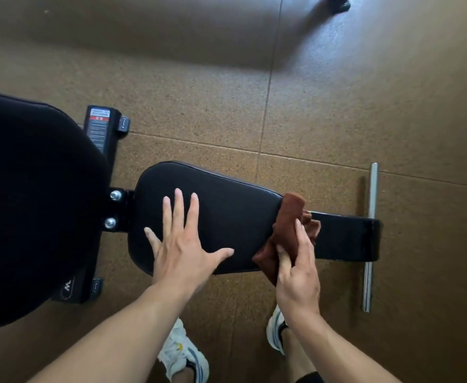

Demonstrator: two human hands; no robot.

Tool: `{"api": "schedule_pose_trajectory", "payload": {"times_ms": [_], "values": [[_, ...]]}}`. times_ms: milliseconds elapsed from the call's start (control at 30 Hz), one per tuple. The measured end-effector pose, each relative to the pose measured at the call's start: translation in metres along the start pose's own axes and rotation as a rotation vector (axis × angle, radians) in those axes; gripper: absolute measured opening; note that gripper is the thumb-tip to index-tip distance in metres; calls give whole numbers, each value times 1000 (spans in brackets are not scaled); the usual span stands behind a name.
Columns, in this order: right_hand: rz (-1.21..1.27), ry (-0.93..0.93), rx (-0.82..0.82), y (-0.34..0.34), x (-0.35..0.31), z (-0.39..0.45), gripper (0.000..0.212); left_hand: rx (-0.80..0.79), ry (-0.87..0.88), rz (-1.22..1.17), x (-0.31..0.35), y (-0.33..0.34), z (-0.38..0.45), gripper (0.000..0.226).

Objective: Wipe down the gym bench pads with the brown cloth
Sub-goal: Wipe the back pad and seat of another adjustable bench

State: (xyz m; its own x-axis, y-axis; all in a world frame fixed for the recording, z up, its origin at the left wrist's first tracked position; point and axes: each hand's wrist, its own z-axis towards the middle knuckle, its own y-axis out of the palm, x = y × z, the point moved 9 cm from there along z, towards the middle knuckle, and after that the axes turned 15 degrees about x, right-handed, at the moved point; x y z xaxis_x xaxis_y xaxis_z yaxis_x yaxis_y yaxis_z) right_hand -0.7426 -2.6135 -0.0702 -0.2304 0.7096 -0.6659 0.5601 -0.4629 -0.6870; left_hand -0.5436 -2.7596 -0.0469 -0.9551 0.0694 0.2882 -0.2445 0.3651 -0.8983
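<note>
Crumpled brown terry cloth [287,233] draped over narrow right end of black textured vinyl seat pad [215,217], gripped in right hand [296,269], fingers closed around it. Left hand [182,244] open, fingers spread, palm flat on seat pad. Larger black back pad [33,203] at left, joined by bolted black steel frame [345,236]. Chrome foot bar [370,236] crosses frame end. Speckled tan rubber tile floor [337,106]; white trainers [182,352] below

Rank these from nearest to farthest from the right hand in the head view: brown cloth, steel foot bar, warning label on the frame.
1. brown cloth, held in the right hand at the seat pad's end.
2. steel foot bar, on the floor to its right.
3. warning label, far left beside the back pad.
</note>
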Motion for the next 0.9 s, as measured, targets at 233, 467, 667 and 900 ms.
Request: {"api": "schedule_pose_trajectory", "payload": {"times_ms": [233, 467, 667, 900], "values": [[77, 132, -6, -3, -10, 20, 53, -124, -100, 80, 7, 20, 9, 141], [-53, 9, -64, -11, -25, 49, 52, -208, -75, 93, 12, 23, 11, 139], [-68, 218, -54, -31, -32, 32, 42, -317, -106, -205, 20, -25, 10, 94], [282, 424, -140, -14, -140, -85, 18, 184, 324, -339, 58, -235, -40, 44]]}}
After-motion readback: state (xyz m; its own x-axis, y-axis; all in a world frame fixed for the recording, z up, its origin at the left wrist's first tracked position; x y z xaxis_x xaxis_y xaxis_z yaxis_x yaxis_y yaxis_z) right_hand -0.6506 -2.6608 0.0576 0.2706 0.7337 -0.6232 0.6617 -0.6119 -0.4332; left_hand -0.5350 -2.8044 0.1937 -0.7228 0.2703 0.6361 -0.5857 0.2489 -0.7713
